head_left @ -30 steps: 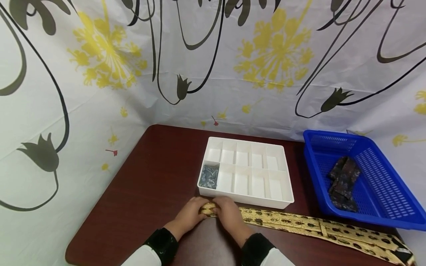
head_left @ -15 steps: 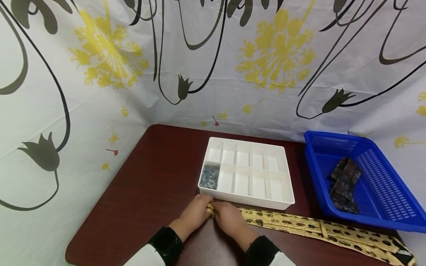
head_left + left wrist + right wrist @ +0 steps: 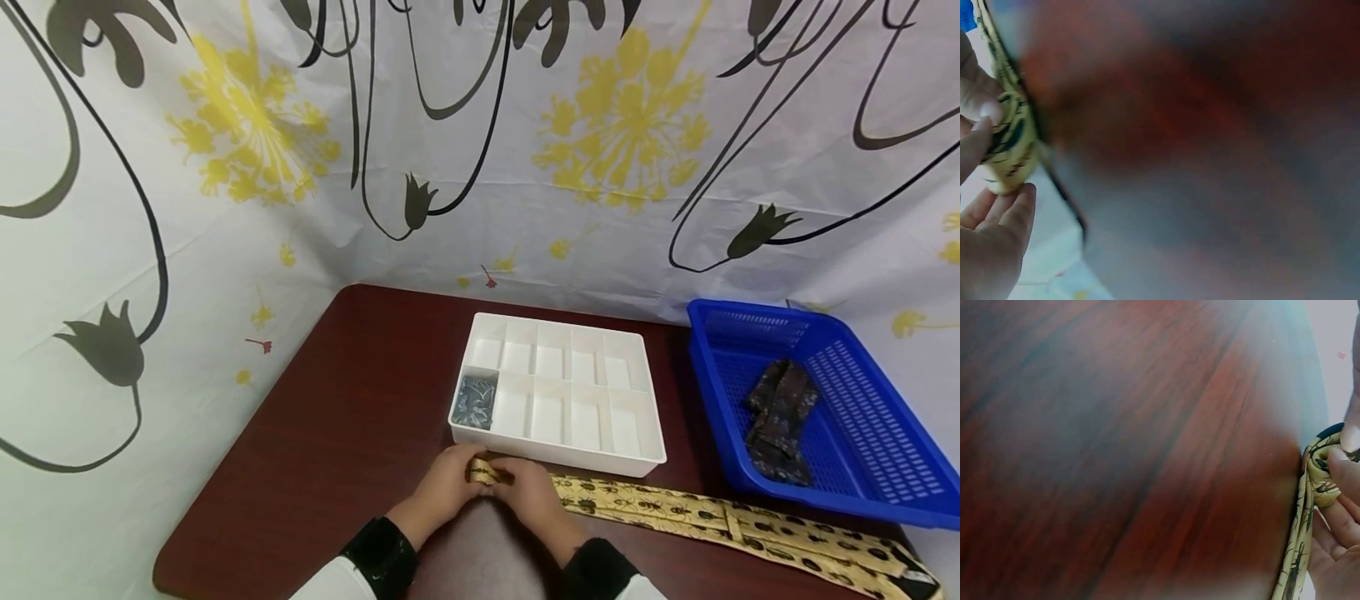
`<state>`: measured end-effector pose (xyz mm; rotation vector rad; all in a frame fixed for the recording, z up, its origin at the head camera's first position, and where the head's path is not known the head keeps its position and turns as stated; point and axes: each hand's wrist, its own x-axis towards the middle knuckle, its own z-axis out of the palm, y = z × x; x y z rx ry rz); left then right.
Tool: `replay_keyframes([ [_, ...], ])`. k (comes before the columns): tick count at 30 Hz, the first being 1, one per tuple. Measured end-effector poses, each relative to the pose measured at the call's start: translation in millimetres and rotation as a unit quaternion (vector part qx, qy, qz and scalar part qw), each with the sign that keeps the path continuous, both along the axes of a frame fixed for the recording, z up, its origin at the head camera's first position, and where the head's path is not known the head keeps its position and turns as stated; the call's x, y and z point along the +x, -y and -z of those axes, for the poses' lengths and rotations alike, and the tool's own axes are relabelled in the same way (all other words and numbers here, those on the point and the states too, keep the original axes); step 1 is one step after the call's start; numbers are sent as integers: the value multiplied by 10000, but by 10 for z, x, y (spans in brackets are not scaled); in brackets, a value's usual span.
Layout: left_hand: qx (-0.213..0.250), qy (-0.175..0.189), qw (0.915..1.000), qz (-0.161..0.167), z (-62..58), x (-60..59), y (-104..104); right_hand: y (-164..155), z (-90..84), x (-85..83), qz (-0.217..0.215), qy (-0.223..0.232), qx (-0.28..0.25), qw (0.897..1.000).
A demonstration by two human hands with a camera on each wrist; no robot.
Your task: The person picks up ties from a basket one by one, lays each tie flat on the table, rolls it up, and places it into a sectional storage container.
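Observation:
A yellow necktie [image 3: 645,507] printed with dark insects lies lengthwise across the table, its wide end at the far right. Its other end is coiled into a small roll [image 3: 483,472] between both hands. My left hand [image 3: 442,483] holds the roll's left side, thumb on the near side and fingers [image 3: 1016,215] curving round beyond it. From the right, my right hand [image 3: 534,500] pinches the roll where the flat length begins; its thumb [image 3: 1344,470] presses the coil in the right wrist view. Layers of the coil [image 3: 1322,465] show there.
Just beyond the hands stands a white divided box [image 3: 558,454], with a folded blue-grey patterned cloth [image 3: 475,402] in its front left compartment. A blue basket [image 3: 708,400] at right holds a dark patterned necktie [image 3: 783,421]. The dark red table [image 3: 322,433] meets a patterned curtain behind.
The hands have shifted slightly to the right along the necktie, and its coiled end has turned between the fingers. Box and basket stay in place while the head view moves a little.

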<state>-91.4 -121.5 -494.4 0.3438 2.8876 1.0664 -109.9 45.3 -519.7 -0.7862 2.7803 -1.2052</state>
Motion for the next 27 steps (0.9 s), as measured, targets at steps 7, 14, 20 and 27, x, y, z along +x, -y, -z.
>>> replay_keyframes([
  [7, 533, 63, 9986, -37, 127, 15, 21, -37, 35, 30, 128, 74, 72, 9999],
  [14, -742, -693, 9925, 686, -15, -18, -147, -48, 32, 41, 216, -525, 591, 9966],
  [20, -1495, -842, 9805, 957, -145, -54, -322, -100, -63, 68, 463, -479, 1363, 9884],
  [27, -2088, -649, 9745, 497, -200, -41, -417, -158, -197, 73, 262, -160, 759, 9966],
])
